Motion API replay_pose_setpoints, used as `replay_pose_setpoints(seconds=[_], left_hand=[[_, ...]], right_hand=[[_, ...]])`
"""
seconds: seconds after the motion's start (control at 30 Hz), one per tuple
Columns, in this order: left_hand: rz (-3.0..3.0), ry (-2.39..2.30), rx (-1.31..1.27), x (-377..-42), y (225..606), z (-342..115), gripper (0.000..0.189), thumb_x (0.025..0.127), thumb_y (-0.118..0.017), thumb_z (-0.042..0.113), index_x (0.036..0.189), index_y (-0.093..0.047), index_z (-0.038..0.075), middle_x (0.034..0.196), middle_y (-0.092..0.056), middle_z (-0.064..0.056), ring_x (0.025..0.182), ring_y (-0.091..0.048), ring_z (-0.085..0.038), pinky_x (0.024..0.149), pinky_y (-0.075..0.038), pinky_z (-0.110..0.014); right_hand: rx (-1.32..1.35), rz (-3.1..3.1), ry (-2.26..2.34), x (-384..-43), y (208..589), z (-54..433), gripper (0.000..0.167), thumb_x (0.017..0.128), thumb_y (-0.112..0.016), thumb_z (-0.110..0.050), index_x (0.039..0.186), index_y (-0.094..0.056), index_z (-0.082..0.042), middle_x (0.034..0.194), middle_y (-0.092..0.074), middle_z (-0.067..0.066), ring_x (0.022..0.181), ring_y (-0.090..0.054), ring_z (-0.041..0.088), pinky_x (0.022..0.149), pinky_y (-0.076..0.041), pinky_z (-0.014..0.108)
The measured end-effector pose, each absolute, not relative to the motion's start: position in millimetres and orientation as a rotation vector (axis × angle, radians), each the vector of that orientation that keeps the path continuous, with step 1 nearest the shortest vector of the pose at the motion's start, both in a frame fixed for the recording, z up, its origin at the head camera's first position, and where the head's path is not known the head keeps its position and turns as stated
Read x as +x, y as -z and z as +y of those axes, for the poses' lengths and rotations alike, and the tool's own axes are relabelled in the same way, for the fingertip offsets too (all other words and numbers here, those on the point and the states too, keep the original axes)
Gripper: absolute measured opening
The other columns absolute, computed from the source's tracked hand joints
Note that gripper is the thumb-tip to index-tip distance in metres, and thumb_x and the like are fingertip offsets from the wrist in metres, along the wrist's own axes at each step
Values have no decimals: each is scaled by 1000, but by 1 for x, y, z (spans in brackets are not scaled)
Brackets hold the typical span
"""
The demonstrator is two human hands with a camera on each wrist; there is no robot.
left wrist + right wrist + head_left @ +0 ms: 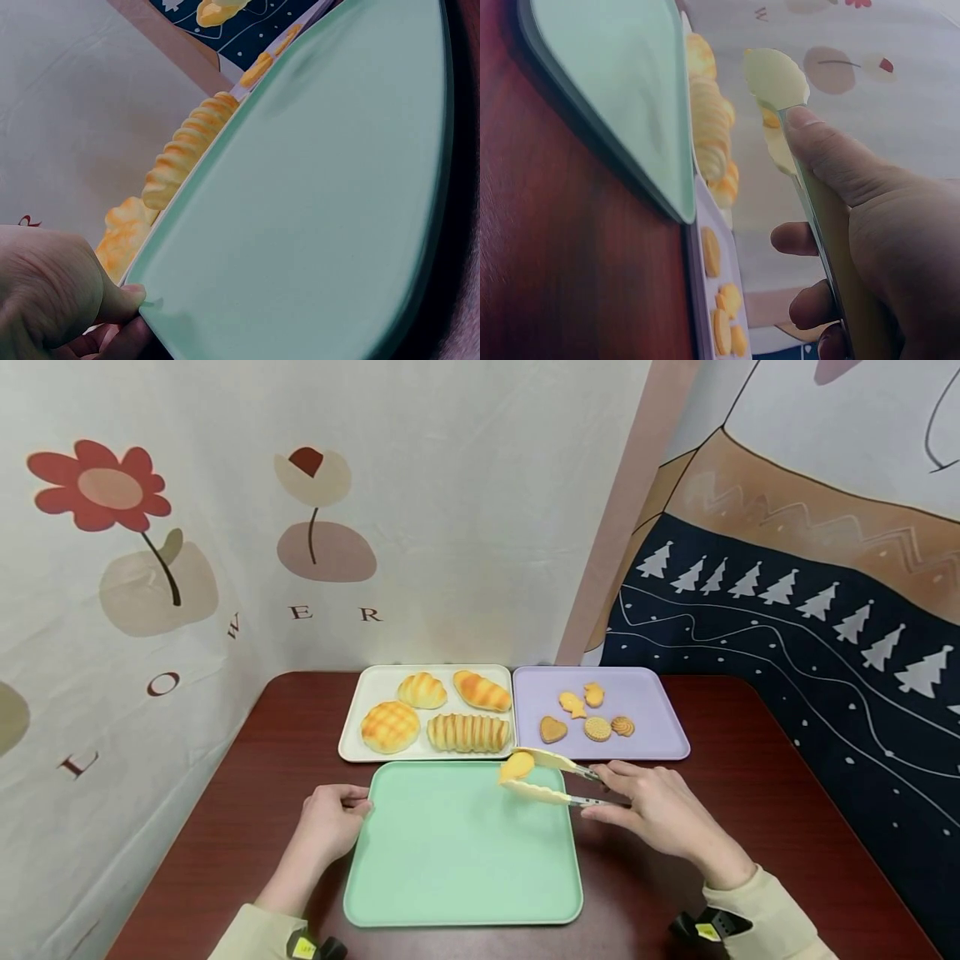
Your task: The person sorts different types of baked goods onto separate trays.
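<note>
My left hand (330, 818) pinches the rim of a green tray (457, 852) at its upper left corner, thumb on top in the left wrist view. My right hand (660, 802) grips a pair of tongs (821, 217) with cream-coloured, scalloped tips and metal arms. Between the tips sits a small rounded yellow piece (517, 767) that looks like toy pastry; its exact kind I cannot tell. In the head view the tips overlap the tray's upper right part. In the right wrist view, a tip mostly hides the yellow piece.
Behind the green tray, a white tray (349, 739) bears several breads, including a striped roll (468, 732) and a round bun (390, 727). Beside it, a lilac tray (660, 727) carries several biscuits, among them a heart (553, 729). All stand on a dark red table (247, 777) against printed cloth walls.
</note>
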State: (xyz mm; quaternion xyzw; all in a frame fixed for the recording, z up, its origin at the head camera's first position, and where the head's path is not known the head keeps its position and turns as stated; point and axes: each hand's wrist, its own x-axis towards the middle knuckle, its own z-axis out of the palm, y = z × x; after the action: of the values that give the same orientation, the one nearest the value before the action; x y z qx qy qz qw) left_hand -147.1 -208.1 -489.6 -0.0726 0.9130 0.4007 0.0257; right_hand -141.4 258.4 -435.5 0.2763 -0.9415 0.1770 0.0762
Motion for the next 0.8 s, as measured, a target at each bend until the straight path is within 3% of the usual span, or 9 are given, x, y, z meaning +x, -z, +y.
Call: replay_pose_setpoints(seconds=[0.2,0.37,0.67,0.8], left_hand=[[2821,-1232,-233,-147,490,-208,23,99,-70,6,117,-77,-6,98,-76,-7,88,-72,-22,68,-56,-34],[2818,-1231,-238,-147,490,-208,23,99,-71,6,117,-77,-5,97,-76,-6,87,-71,-22,68,-56,-34],[2816,-1232,-240,-147,490,-208,23,99,-70,6,117,-77,-6,96,-76,-6,86,-71,-22,68,-56,-34],[2820,-1229,-238,-147,490,-208,23,99,-70,6,117,-77,-6,97,-76,-7,87,-71,-22,68,-56,-34]], right_hand=[[762,-2820,-512,-146,433,271,65,95,-72,-60,133,-75,-7,129,-73,11,108,-73,27,83,-61,48],[716,-2835,-514,-150,435,282,66,95,-73,-58,134,-74,-5,131,-72,15,115,-71,34,87,-59,55],[649,-2843,-511,-157,435,295,69,95,-73,-59,136,-72,-4,130,-72,14,110,-72,33,83,-60,54],[625,-2841,-508,-161,434,301,71,95,-73,-59,138,-71,-3,129,-72,16,96,-72,27,75,-59,46]])
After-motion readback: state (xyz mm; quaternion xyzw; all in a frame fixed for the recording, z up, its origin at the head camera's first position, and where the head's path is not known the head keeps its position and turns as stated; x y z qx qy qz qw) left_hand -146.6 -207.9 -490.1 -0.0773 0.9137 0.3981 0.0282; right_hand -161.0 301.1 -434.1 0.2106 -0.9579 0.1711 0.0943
